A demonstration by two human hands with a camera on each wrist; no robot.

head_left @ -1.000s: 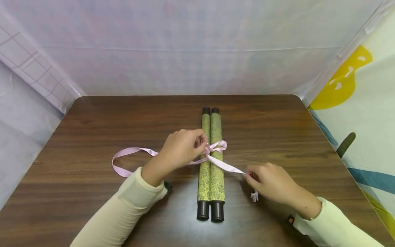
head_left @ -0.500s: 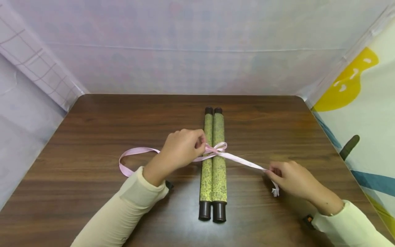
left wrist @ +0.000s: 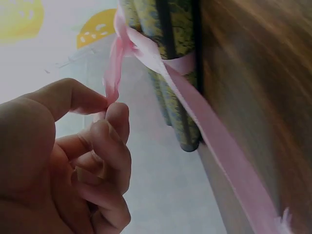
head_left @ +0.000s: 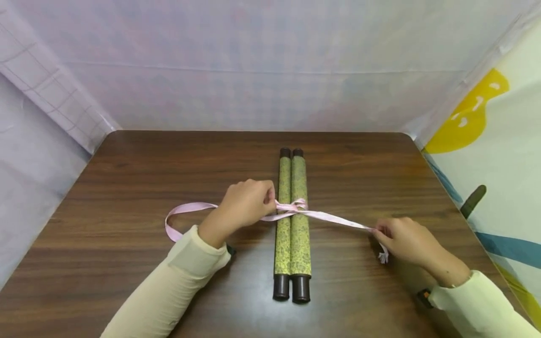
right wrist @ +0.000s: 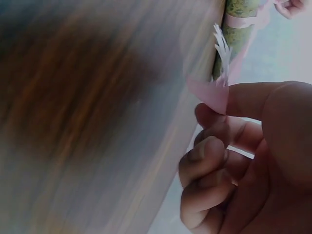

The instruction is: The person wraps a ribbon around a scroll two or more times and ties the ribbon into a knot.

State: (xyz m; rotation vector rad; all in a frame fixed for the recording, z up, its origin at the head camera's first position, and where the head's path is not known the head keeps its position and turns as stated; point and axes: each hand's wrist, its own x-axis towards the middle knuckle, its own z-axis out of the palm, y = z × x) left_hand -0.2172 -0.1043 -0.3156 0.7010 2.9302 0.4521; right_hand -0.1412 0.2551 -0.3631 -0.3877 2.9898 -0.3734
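Two rolled scrolls (head_left: 299, 244) with yellow-green patterned covers and dark end knobs lie side by side on the table. A pink ribbon (head_left: 334, 218) goes around their middle and is knotted on top, with a small loop at the knot. My left hand (head_left: 245, 204) pinches a folded part of the ribbon (left wrist: 113, 73) between thumb and index finger, just left of the scrolls. Off to the right, my right hand (head_left: 407, 241) pinches the ribbon near its frayed end (right wrist: 223, 53). The stretch between knot and right hand is taut.
The brown wooden table (head_left: 127, 178) carries the scrolls. On its left side a loose length of ribbon (head_left: 173, 218) curves behind the left forearm. A pale curtain (head_left: 262, 65) stands at the back, and a patterned cloth (head_left: 507, 188) hangs on the right.
My right hand has moved right, drawing its ribbon end out straight. The left hand has shifted slightly left of the knot. The loop over the scrolls has become smaller.
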